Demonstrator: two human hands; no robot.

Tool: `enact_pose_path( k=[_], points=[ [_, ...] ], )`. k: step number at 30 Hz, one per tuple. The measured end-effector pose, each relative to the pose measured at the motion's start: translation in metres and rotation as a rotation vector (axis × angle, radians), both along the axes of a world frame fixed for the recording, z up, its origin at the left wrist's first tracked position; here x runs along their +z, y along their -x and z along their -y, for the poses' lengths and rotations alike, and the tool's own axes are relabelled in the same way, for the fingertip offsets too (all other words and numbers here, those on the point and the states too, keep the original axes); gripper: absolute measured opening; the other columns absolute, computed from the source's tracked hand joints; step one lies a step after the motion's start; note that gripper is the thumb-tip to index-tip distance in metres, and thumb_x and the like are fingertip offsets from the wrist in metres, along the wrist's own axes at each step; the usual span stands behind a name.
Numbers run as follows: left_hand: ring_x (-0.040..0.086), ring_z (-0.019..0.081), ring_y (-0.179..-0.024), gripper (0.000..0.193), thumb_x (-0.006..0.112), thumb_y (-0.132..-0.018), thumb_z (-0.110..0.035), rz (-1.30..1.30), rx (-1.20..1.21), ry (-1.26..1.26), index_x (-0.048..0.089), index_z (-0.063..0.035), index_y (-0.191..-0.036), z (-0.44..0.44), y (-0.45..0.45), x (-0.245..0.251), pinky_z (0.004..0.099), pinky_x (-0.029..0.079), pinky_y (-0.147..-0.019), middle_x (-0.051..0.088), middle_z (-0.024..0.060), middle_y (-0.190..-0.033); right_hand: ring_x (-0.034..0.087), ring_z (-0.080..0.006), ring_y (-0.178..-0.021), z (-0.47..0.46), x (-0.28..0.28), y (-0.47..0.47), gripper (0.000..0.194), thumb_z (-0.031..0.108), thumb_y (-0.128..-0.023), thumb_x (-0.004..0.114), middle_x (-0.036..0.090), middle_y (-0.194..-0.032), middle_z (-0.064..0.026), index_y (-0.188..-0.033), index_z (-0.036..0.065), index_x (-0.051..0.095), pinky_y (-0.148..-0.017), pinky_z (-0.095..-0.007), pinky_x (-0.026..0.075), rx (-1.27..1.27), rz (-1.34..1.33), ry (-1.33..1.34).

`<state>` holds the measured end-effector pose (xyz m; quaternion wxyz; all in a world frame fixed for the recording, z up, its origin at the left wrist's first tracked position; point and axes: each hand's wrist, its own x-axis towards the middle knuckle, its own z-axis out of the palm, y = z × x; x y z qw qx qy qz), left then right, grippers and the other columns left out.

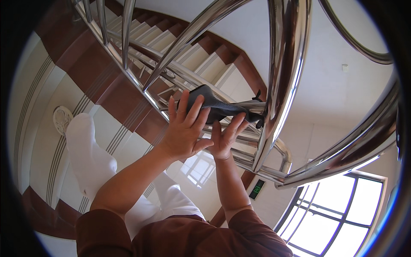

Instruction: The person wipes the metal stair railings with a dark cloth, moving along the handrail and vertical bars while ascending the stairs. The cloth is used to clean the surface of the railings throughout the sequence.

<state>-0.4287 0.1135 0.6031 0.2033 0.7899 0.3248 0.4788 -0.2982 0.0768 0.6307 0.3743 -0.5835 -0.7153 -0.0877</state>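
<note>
A dark grey cloth (208, 99) is bunched over a thin metal bar of a polished stainless-steel stair railing (276, 106). My left hand (186, 128) lies across it with fingers spread and the thumb off to the side, holding it against the bar. Close by, my right hand (226, 136) has its fingertips on the cloth's narrower right part, by the thick upright. Twisted dark ends stick out there on both sides of the bar. My fingers hide part of the cloth and of the bar beneath.
Pale steps with brown edging (125, 131) lie under my white-trousered legs (86, 154). Another flight (199, 61) runs beyond the railing. A thick curved handrail (350, 151) sweeps along the right. Farther off are a barred window (334, 208) and a green exit sign (257, 189).
</note>
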Motion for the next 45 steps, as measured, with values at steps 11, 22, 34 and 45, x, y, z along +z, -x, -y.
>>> enact_pose_path(
  k=[11,22,34,45],
  points=[
    [0.022,0.0374,-0.130,0.080,0.028,-0.085,-0.062,0.016,-0.262,0.373,0.038,0.0038,-0.128,-0.013,-0.003,0.001,0.0485,0.020,-0.102,0.025,0.0172,-0.141,0.005,-0.0409,-0.133,-0.002,-0.006,0.005,0.083,-0.010,-0.076,0.055,-0.006,-0.142,-0.0293,-0.142,0.010,0.009,-0.104,-0.0422,0.015,0.129,-0.031,0.133],
    [0.010,0.0445,-0.131,0.090,0.033,-0.083,-0.061,-0.063,-0.390,0.436,0.019,0.0124,-0.133,0.004,-0.016,-0.035,0.0448,0.015,-0.107,0.011,0.0284,-0.141,0.009,-0.0404,-0.133,0.006,-0.029,-0.003,0.060,-0.002,-0.085,0.046,0.006,-0.142,-0.0272,-0.139,0.001,0.020,-0.104,-0.0421,0.013,0.191,-0.240,0.211],
    [-0.003,0.0424,-0.133,0.096,0.031,-0.079,-0.068,0.171,-0.500,0.498,0.007,0.0047,-0.138,0.003,-0.029,-0.046,0.0471,0.008,-0.107,0.001,0.0214,-0.145,0.018,-0.0368,-0.130,0.006,-0.030,-0.012,0.062,-0.004,-0.083,0.044,0.010,-0.140,-0.0242,-0.139,-0.001,0.018,-0.103,-0.0432,0.019,0.136,-0.248,0.100],
    [0.010,0.0464,-0.130,0.100,0.023,-0.078,-0.073,0.332,-0.361,0.332,0.014,0.0075,-0.136,0.003,-0.043,-0.058,0.0501,0.007,-0.106,0.011,0.0263,-0.142,0.013,-0.0407,-0.131,0.001,-0.028,-0.012,0.060,-0.008,-0.077,0.044,0.018,-0.136,-0.0272,-0.134,-0.009,0.024,-0.104,-0.0459,0.011,0.402,-0.671,0.061]
  ],
)
